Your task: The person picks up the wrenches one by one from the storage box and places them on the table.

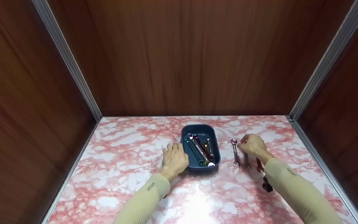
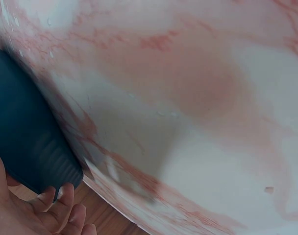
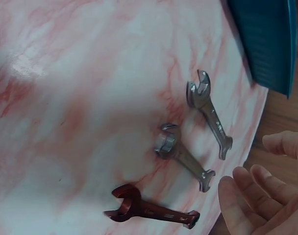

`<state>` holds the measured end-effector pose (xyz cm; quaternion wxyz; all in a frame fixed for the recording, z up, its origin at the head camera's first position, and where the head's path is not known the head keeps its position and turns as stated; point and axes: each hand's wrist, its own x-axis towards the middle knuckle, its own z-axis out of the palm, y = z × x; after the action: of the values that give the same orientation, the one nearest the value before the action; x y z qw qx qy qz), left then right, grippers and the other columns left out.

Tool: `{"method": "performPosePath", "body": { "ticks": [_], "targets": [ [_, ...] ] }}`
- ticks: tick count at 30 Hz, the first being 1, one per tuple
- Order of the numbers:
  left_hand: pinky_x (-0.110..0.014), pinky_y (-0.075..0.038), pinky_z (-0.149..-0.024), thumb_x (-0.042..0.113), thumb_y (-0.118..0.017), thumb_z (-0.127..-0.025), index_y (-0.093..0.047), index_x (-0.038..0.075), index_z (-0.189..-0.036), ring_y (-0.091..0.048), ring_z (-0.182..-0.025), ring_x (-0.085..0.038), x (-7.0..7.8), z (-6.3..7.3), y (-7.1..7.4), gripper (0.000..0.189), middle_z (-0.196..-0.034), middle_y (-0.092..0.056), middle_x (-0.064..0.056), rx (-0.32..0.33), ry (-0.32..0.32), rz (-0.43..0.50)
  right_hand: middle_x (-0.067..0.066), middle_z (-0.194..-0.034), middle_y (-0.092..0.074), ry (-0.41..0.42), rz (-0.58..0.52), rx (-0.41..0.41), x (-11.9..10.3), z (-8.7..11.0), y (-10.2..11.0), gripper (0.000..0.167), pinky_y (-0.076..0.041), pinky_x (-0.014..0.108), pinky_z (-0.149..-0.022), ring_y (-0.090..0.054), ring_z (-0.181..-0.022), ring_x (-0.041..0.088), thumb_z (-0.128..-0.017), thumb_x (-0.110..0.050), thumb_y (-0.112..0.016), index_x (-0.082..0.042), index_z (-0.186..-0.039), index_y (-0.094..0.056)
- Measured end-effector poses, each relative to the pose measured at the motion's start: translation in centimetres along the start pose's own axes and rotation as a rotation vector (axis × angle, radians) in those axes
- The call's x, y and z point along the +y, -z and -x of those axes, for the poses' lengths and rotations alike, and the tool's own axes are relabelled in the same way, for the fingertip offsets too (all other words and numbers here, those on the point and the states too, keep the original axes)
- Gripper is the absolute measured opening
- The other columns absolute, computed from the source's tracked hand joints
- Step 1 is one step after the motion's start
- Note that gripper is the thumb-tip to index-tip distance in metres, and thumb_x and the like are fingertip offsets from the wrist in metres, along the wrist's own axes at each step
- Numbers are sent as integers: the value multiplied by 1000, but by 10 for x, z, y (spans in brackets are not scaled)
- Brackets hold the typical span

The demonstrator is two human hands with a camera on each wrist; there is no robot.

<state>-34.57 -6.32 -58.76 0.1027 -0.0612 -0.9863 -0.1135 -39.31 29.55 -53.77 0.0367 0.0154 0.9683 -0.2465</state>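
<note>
My left hand (image 1: 175,158) rests against the left side of a blue bin (image 1: 200,169), its fingers (image 2: 65,198) loosely bent beside the bin's wall in the left wrist view. Inside the bin lie several wrenches (image 1: 201,151), among them green, silver and dark red ones. To the right, my right hand (image 1: 253,144) hovers over loose wrenches, thumb and fingers apart with nothing between them in the right wrist view. Nearest the bin is a silver open-end wrench (image 1: 235,152); beside it are a second silver wrench (image 3: 188,161) and a red wrench (image 3: 159,211).
A black object (image 1: 267,185) lies partly hidden beneath my right forearm. The tabletop (image 1: 110,174) has a red-and-white marbled surface, enclosed by brown wood panels (image 1: 194,62) at the back and sides with metal edge strips (image 1: 70,62).
</note>
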Motion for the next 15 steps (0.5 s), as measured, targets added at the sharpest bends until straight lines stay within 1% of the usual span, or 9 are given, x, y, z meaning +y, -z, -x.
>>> {"method": "performPosePath", "body": {
  "ticks": [3, 9, 15],
  "targets": [
    [-60, -50, -109, 34, -55, -108, -64, 5, -134, -62, -131, -41, 0, 0, 1, 40, -135, -72, -20, -4, 6, 1, 24, -122, -80, 10, -2, 6, -4, -1, -1, 42, -57, 56, -96, -73, -116, 46, -96, -36, -75, -3, -123, -78],
    [-60, -51, -110, 33, -55, -108, -63, 4, -135, -62, -130, -41, 1, -1, -1, 41, -135, -72, -20, -4, 6, -7, 20, -120, -83, 33, -4, 20, -12, -4, -1, 43, -59, 54, -93, -76, -113, 44, -96, -39, -75, -4, -121, -79],
    [-60, -51, -110, 33, -56, -108, -63, 4, -135, -62, -130, -40, 0, -2, -1, 40, -136, -72, -20, -1, 1, -11, 20, -115, -85, 64, -1, 29, -22, -3, -3, 41, -60, 56, -95, -77, -112, 44, -97, -39, -75, -4, -117, -80]
  ]
}}
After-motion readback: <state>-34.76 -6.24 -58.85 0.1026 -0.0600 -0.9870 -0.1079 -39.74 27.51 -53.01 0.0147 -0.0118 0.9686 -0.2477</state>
